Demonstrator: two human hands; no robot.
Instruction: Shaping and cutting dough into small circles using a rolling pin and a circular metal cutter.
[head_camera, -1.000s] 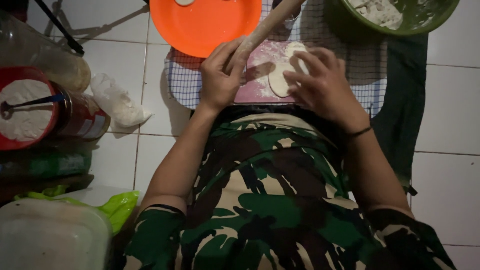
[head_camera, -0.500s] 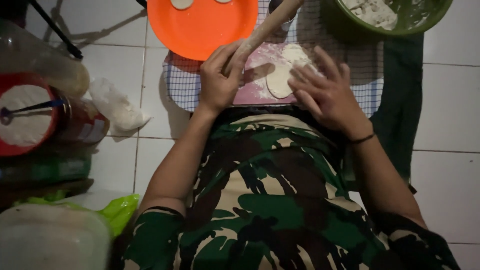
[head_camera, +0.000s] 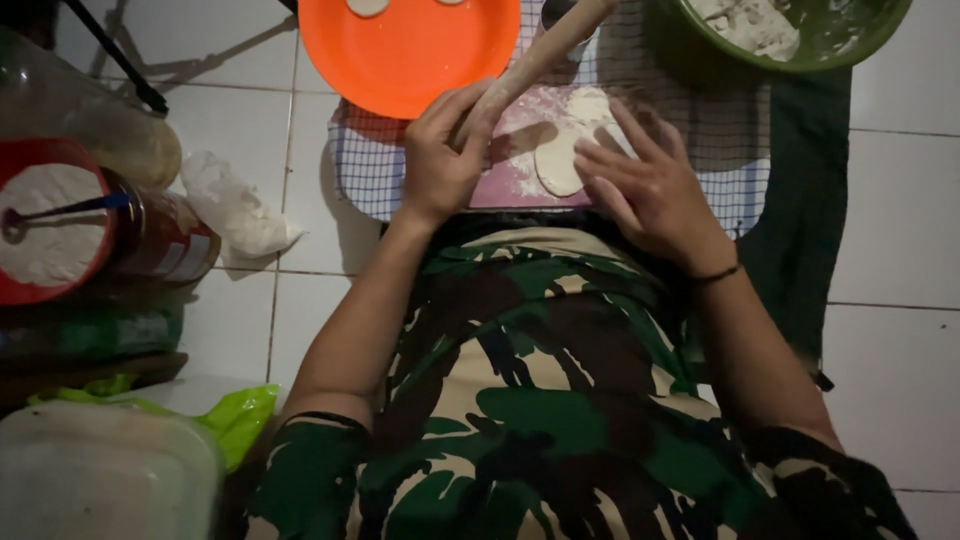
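— Two hands at work: the left hand is closed round the rolling pin, which slants toward one o'clock; the right hand lies open, fingers spread, on the dough.

— Where's the dough?

— On the pink board, at five o'clock from the orange plate. Rolling looks in hand; it likely wants the pin laid across.

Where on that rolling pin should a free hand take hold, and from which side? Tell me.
Grip the bare upper shaft of the rolling pin, coming from the right. It lies tilted, its lower end already under the left hand, so only the far stretch is free. The orange plate crowds its left side. The right hand rests on the dough.
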